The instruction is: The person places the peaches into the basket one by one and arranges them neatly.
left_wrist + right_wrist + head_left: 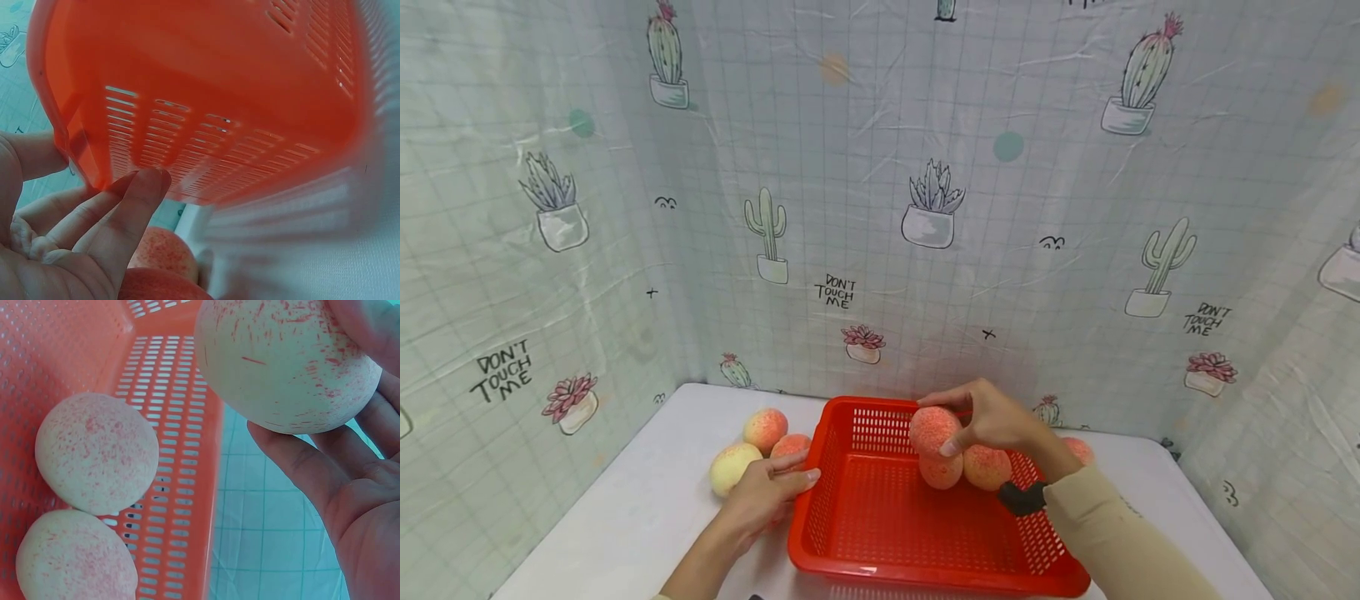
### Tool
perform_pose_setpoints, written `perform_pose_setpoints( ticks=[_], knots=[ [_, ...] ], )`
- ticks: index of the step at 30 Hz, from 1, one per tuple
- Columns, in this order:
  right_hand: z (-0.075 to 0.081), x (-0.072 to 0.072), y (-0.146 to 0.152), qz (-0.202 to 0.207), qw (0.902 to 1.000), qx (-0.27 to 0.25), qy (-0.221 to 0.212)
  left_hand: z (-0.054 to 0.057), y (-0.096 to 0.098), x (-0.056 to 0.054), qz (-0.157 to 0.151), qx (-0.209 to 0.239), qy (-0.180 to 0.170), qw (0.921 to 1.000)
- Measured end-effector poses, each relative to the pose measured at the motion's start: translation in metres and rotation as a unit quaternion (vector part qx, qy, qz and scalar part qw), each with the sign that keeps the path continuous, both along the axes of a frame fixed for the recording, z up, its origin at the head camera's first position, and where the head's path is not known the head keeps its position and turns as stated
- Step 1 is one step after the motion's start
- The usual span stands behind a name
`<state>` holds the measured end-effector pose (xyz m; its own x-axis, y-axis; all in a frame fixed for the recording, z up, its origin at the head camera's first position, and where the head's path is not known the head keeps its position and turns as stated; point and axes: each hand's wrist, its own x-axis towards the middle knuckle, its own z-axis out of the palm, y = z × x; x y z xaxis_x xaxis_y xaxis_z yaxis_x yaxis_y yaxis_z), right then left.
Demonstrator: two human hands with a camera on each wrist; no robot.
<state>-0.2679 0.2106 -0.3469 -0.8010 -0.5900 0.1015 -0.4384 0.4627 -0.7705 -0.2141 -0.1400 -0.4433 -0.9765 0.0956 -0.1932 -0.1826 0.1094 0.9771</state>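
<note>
My left hand [758,497] grips the left rim of a red plastic basket [880,570], thumb on one side and fingers against the slotted wall, as the left wrist view shows. At the back of the basket my right hand [996,421] holds a pink-speckled peach [934,431] between thumb and fingers, raised above the basket floor. Below it lie a peach [942,473] and, to its right, another peach [987,467]. In the right wrist view the held peach [281,362] is apart from two touching peaches [97,453] in the basket.
Left of the basket, a yellow peach [734,469] and a reddish peach [765,431] lie on the white table [595,533], with more beside my left hand. A further peach [1078,451] shows behind my right forearm. A cactus-print curtain [880,208] surrounds the table.
</note>
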Motion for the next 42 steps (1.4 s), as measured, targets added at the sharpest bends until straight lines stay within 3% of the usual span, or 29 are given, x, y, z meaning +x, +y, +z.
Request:
perform_pose_setpoints(
  ticks=[10,19,42],
  knots=[
    [-0.005,-0.004,-0.01,0.007,0.9998,-0.016,-0.012,-0.002,-0.003,0.001,-0.015,0.014,0.002,0.9998],
    [-0.011,-0.008,-0.018,0.005,0.9988,-0.033,-0.036,-0.004,-0.003,0.0,0.0,-0.008,-0.005,1.0],
    [-0.029,-0.019,-0.028,-0.012,0.9995,-0.021,-0.018,-0.005,-0.004,-0.003,-0.015,0.007,0.003,0.9999]
  ],
)
